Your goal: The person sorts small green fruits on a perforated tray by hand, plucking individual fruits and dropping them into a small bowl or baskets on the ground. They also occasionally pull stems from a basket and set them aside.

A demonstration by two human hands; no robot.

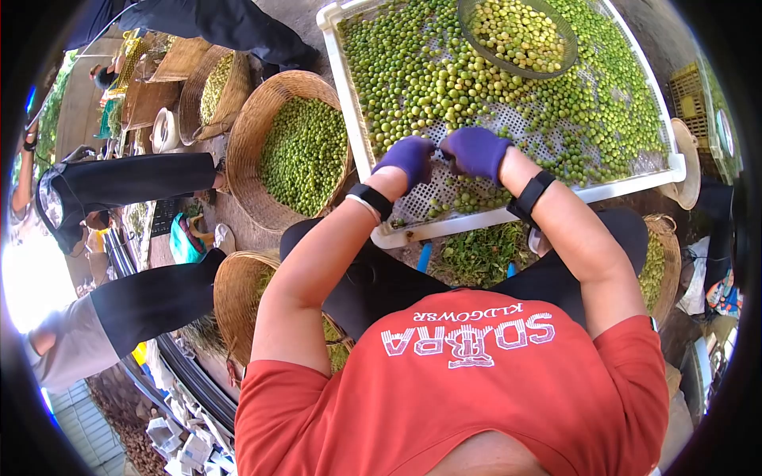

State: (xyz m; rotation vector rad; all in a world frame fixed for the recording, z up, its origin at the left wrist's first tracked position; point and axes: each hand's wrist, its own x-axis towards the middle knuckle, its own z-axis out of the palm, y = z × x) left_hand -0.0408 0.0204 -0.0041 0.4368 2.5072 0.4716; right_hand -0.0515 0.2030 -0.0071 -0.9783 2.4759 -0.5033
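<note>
A white perforated tray (674, 165) full of small green round fruits (413, 59) lies in front of me. Both hands wear purple gloves and meet over the tray's near part. My left hand (409, 161) has its fingers curled in at the fruits; whatever they hold is hidden. Close beside it, my right hand (478, 153) is also curled, its fingertips tucked under and out of sight. Around the hands, white mesh shows between scattered fruits. Toward the tray's far side rests a green mesh bowl (573, 49) holding yellower fruits (520, 33).
Left of the tray stands a wicker basket (242, 151) of green fruits, with another basket (230, 297) nearer me. People in dark trousers (135, 178) are at the left. A third basket (668, 258) sits at the right, and green leaves (482, 255) lie below the tray.
</note>
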